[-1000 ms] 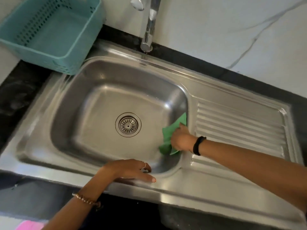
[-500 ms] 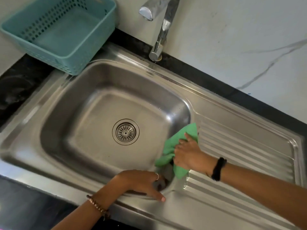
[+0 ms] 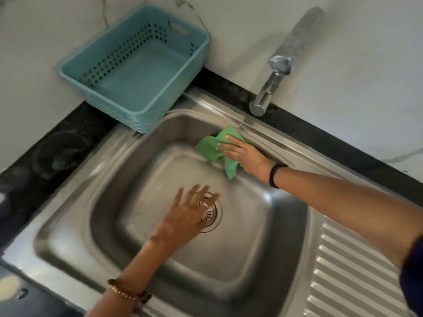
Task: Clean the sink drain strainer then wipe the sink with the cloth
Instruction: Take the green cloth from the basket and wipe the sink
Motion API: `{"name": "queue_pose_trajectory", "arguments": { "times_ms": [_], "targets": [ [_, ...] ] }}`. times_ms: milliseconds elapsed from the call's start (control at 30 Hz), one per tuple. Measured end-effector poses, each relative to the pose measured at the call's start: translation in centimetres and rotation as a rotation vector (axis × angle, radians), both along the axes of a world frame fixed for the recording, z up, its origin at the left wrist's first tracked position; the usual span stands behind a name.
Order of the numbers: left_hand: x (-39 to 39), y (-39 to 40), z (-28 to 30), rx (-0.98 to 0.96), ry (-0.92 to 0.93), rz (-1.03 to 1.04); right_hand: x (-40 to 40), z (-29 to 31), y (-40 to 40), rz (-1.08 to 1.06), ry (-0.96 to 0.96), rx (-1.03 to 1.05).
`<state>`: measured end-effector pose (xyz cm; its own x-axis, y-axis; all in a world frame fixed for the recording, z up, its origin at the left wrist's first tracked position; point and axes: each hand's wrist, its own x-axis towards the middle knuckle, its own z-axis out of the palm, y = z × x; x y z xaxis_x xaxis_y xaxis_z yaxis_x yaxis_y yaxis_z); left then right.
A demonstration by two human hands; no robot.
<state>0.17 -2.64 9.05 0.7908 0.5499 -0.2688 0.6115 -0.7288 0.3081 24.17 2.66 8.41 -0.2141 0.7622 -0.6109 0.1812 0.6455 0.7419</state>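
Note:
A green cloth (image 3: 211, 148) lies pressed against the back wall of the steel sink basin (image 3: 240, 248). My right hand (image 3: 243, 153) lies flat on the cloth with its fingers stretched out, holding it to the metal. My left hand (image 3: 185, 219) hovers inside the basin with fingers spread, blurred, and covers the left part of the round drain strainer (image 3: 212, 215). Nothing is in the left hand.
A teal perforated plastic basket (image 3: 137, 69) stands on the black counter at the back left, its corner over the sink rim. A chrome tap (image 3: 274, 83) rises at the back. The ribbed drainboard (image 3: 357, 277) lies at the right.
My right hand has swept the cloth from the basin's right wall up to its back wall under the tap. My left hand has left the front rim and moved over the drain strainer.

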Motion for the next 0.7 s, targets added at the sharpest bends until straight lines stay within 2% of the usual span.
{"name": "queue_pose_trajectory", "arguments": {
  "times_ms": [100, 167, 233, 300, 367, 433, 500, 533, 567, 600, 633, 700],
  "targets": [
    [-4.5, 3.5, 1.9, 0.174, 0.075, 0.046, -3.4, -1.3, 5.2, 0.118, 0.070, 0.069],
    [-7.2, 5.0, 2.2, 0.222, 0.107, 0.110, -5.3, -1.2, 8.2, 0.213, 0.131, 0.073],
    [-9.3, 6.2, 2.3, 0.305, 0.060, 0.139, -6.1, -1.3, 10.5, 0.255, 0.222, 0.052],
    [-10.8, 7.1, 2.2, 0.342, -0.019, 0.164, -6.3, -1.9, 11.6, 0.373, 0.235, 0.016],
    [-11.4, 7.5, 2.4, 0.302, -0.077, 0.183, -6.4, -1.8, 12.0, 0.555, 0.196, -0.023],
    [-11.6, 7.7, 2.5, 0.243, -0.141, 0.206, -8.1, -1.8, 11.7, 0.642, 0.396, -0.136],
    [-11.6, 7.9, 2.7, 0.184, -0.207, 0.213, -11.9, -2.6, 11.1, 0.782, 0.505, -0.241],
    [-11.6, 8.1, 2.8, 0.155, -0.237, 0.213, -14.2, -3.4, 10.8, 0.907, 0.505, -0.226],
    [-11.7, 8.2, 2.8, 0.122, -0.257, 0.222, -16.4, -4.5, 9.2, 0.849, 0.587, -0.297],
    [-11.7, 8.4, 2.8, 0.100, -0.274, 0.239, -18.2, -5.1, 7.5, 0.647, 0.714, -0.422],
    [-11.8, 8.5, 2.9, 0.083, -0.289, 0.264, -19.8, -5.4, 6.2, 0.662, 0.829, -0.544],
    [-11.8, 8.6, 3.0, 0.035, -0.318, 0.321, -20.6, -6.2, 3.9, 0.833, 0.586, -0.452]
  ]
}}
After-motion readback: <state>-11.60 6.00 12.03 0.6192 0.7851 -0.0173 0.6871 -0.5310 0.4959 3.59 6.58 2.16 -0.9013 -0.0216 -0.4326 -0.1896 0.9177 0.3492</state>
